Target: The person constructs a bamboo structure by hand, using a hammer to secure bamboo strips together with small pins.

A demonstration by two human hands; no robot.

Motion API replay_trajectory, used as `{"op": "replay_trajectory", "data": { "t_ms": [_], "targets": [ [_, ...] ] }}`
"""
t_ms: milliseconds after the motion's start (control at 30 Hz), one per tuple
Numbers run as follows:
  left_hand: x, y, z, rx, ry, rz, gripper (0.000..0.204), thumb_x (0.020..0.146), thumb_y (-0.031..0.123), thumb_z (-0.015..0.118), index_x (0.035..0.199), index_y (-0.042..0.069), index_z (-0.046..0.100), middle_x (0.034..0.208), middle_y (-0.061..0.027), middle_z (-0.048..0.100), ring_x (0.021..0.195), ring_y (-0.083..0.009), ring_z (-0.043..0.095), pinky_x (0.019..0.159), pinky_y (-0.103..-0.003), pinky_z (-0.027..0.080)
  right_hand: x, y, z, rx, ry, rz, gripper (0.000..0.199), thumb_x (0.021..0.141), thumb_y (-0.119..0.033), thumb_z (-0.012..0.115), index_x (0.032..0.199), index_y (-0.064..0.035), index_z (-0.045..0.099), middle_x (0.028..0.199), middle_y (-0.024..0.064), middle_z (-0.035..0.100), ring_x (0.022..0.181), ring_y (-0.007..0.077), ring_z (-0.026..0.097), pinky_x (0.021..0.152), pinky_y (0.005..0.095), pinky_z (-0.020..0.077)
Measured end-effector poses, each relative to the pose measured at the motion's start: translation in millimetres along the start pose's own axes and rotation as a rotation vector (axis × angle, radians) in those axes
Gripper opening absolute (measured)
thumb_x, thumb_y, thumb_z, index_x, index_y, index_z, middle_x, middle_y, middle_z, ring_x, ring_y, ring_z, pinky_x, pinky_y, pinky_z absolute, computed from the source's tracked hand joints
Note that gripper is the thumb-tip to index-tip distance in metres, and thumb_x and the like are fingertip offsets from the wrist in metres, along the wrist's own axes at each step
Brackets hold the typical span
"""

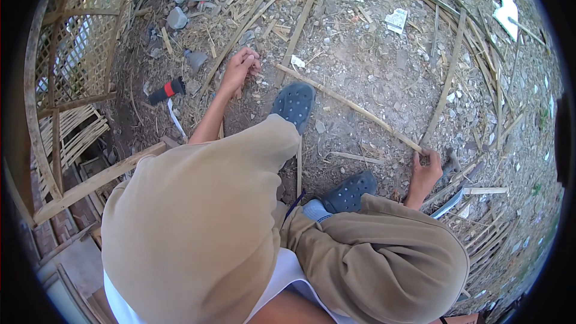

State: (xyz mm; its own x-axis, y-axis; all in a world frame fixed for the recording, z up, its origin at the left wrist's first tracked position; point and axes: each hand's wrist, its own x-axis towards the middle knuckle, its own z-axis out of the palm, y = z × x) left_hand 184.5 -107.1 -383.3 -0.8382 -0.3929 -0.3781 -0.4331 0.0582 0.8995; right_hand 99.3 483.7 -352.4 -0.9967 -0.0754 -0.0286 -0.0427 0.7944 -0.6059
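A long, thin bamboo strip (351, 105) lies slantwise over the dirt, from beside my left shoe to my right hand (423, 175). My right thumb and fingers pinch its near right end. Off to the left, my left hand (240, 67) is held over the ground with its fingers curled in, a little apart from the strip's far end. Whatever it may hold is hidden. Next to my right hand is a dark grey object (450, 163), partly covered. A long pale blade-like piece (447, 203) lies just behind that hand.
Bamboo strips (447, 81) and splinters litter the ground. A black and red cylinder (167, 91) lies at left, near a grey stone (177, 18). A wooden lattice frame (84, 12) stands at far left. My dark clogs (294, 107) rest between the hands.
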Motion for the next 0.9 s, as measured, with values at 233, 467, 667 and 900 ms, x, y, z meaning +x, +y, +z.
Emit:
{"op": "replay_trajectory", "data": {
  "t_ms": [233,467,667,900],
  "targets": [
    [-28,7,-26,0.516,0.163,0.037,0.026,0.090,0.004,0.066,0.115,0.005,0.067,0.085,-0.0080,0.072,0.074,-0.0161,0.068,0.075,-0.033,0.055,-4,-4,4,0.072,0.045,-0.036,0.028,0.080,0.006,0.082,0.104,0.0017,0.070,0.109,0.0170,0.074,0.103,0.0339,0.072,0.095,0.0417,0.0545],
    [-40,20,-3,1.057,0.236,0.176,0.020,0.090,0.007,0.072,0.110,0.008,0.076,0.107,-0.0122,0.071,0.104,-0.0339,0.069,0.093,-0.044,0.055,-4,-4,-2,-0.027,0.054,0.017,0.027,0.080,0.007,0.080,0.105,0.0015,0.071,0.110,0.0159,0.075,0.103,0.0329,0.072,0.094,0.0416,0.0548],
    [-4,20,16,0.959,0.079,0.490,0.018,0.092,0.011,0.072,0.110,0.011,0.072,0.111,-0.0083,0.069,0.107,-0.0344,0.065,0.092,-0.047,0.055,-5,-10,5,-0.068,0.077,0.002,0.024,0.083,0.005,0.081,0.105,0.0017,0.072,0.110,0.0149,0.075,0.103,0.0309,0.072,0.094,0.0411,0.0554],
    [-3,10,15,1.076,0.076,0.532,0.024,0.090,0.007,0.072,0.114,0.008,0.067,0.104,-0.0107,0.068,0.106,-0.0356,0.065,0.090,-0.047,0.054,-3,-13,0,-0.096,0.048,-0.017,0.024,0.082,0.005,0.082,0.104,0.0016,0.072,0.110,0.0150,0.076,0.103,0.0306,0.073,0.094,0.0404,0.0559]
  ]
}}
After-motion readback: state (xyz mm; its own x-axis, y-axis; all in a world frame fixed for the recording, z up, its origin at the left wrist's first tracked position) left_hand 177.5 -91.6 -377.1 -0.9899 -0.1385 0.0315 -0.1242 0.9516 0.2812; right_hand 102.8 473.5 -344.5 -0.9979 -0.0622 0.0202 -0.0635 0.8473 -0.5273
